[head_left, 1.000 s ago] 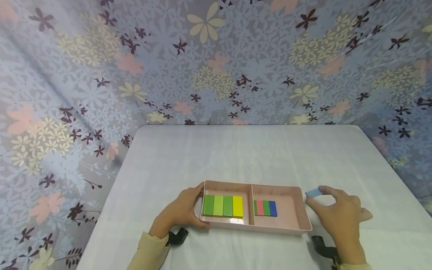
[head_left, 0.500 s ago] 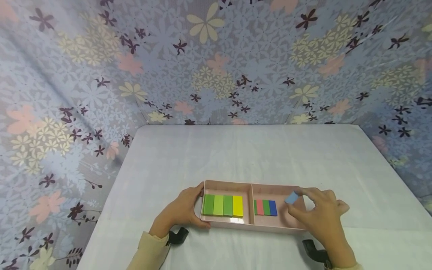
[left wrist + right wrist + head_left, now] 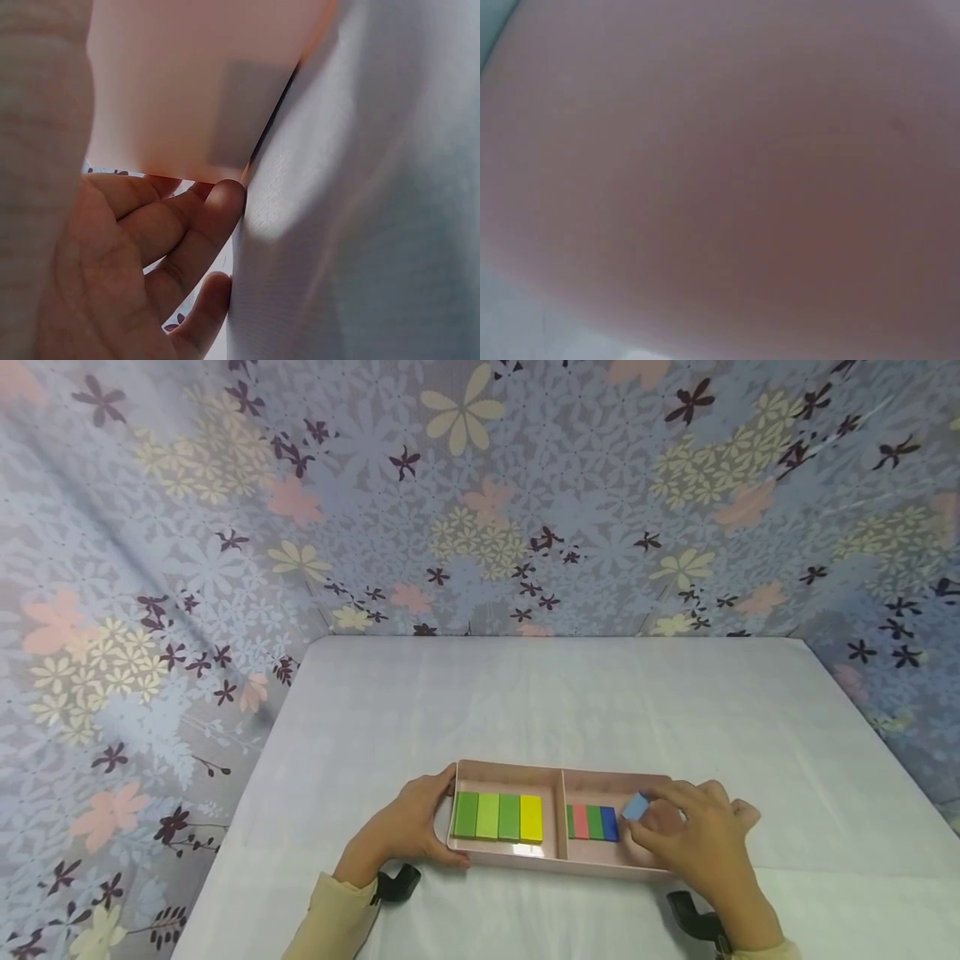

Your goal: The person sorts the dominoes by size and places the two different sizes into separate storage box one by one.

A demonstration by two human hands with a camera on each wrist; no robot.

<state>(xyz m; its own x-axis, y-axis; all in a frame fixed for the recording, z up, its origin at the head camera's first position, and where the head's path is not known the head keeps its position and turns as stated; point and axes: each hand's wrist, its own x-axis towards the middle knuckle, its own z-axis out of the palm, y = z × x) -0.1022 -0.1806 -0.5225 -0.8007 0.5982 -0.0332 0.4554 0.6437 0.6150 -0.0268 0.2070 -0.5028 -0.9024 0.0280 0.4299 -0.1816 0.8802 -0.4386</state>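
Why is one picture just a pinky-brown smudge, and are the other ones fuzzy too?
Right wrist view: all blur, something sits too close to the lens. Left wrist view: soft too, only the left hand against the pink tray shows. Head view: sharp, evenly lit, the curtain bowed by the wide lens; the right hand holds a light blue block.

Your head cam looks fwd and down from the near edge of the table (image 3: pixel 525 693) toward its far edge and the floral backdrop, mid-range. Your left wrist cam sits v. close at the pink tray (image 3: pixel 187 82), facing its left end wall; both views share that end. Your right wrist cam's too close: just a blur.
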